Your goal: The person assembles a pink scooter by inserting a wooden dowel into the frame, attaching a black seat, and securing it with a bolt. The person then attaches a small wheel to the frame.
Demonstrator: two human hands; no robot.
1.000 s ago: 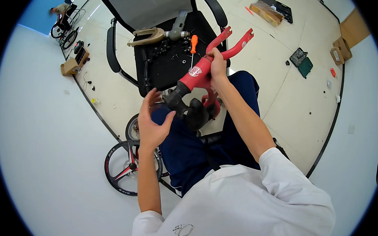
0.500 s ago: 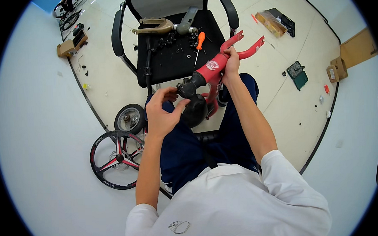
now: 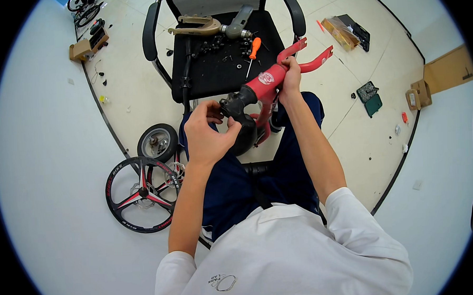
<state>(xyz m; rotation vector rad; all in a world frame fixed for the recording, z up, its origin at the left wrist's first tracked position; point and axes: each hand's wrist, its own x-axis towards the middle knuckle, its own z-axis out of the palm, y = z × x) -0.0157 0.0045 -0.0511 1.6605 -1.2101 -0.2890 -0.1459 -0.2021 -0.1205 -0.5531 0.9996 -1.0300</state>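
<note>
A small red bike frame is tilted above my knees. Its fork points away to the far right, and its black handlebar stem points toward my left. My right hand is wrapped around the frame where the head tube meets the fork. My left hand is at the stem's clamp end, its fingers curled against it and the thumb on the near side. Whether a small part sits between those fingertips is hidden. Beneath the stem a rounded black saddle shows between my legs.
A black office chair ahead carries a tan fork, an orange screwdriver and several small bolts. Wheels lie on the left. A green case and a yellow box are on the floor at right.
My left hand has shifted slightly right and its fingers have curled in closer at the stem's end. My right hand keeps its grip. The view has turned a little.
</note>
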